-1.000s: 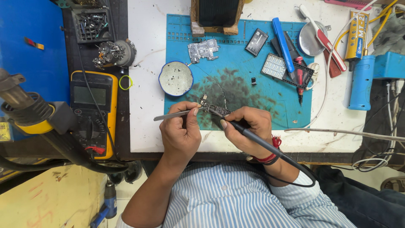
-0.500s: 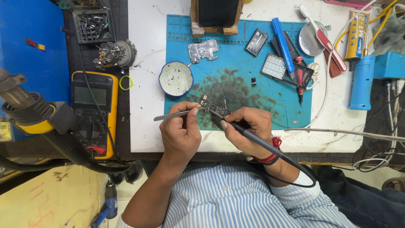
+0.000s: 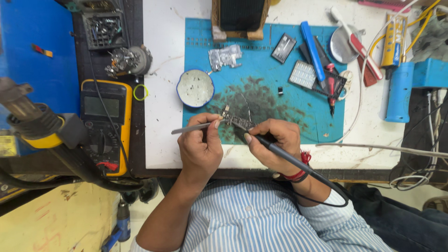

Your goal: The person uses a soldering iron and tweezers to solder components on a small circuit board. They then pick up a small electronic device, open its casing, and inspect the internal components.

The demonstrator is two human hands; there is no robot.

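Your left hand [image 3: 200, 149] pinches metal tweezers [image 3: 193, 126] between thumb and fingers; your right hand [image 3: 273, 144] grips a black soldering iron [image 3: 284, 156], fingers closed. Both tips meet at the small circuit board [image 3: 238, 122], on the blue mat [image 3: 261, 60], just right of the round white dish [image 3: 195, 87].

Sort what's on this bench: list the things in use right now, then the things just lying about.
In use: left hand with tweezers; right hand with soldering iron; small circuit board; blue mat.

Lying about: multimeter; white dish; blue screwdriver; red screwdriver.
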